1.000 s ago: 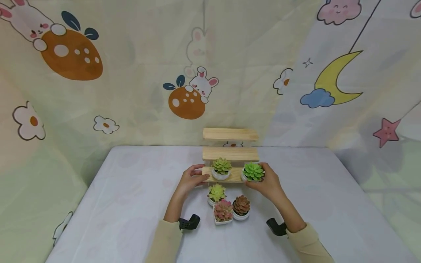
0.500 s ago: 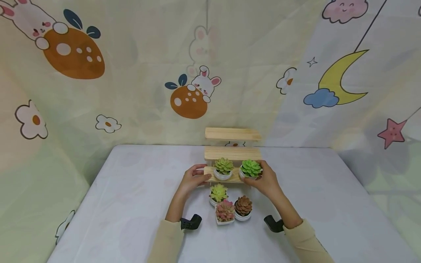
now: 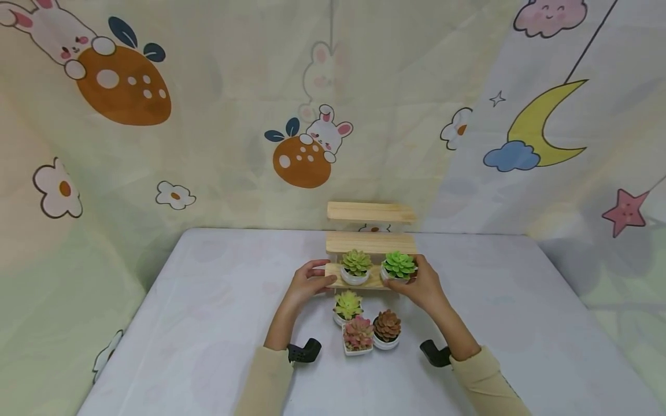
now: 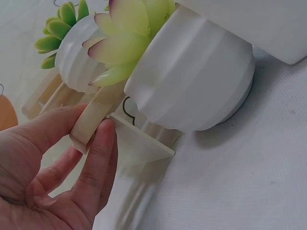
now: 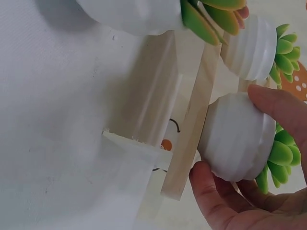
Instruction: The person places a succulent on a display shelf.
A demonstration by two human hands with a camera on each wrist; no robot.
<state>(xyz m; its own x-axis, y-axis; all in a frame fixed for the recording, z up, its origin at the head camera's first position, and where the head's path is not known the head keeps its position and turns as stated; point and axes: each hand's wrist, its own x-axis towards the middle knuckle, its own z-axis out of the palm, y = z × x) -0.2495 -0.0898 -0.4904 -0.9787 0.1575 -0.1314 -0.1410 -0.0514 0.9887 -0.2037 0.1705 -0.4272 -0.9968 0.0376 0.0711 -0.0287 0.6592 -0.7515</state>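
The right hand (image 3: 424,287) grasps the bright green succulent pot (image 3: 398,267) — thumb and fingers curled round its white base. The left hand (image 3: 307,283) pinches the wooden shelf (image 3: 364,282) end — beside its fingertips sits another potted succulent (image 3: 356,266).

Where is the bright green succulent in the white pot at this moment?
In the head view, the bright green succulent sits at the right end of the lowest wooden shelf, beside the yellow-green succulent, held by the right hand.
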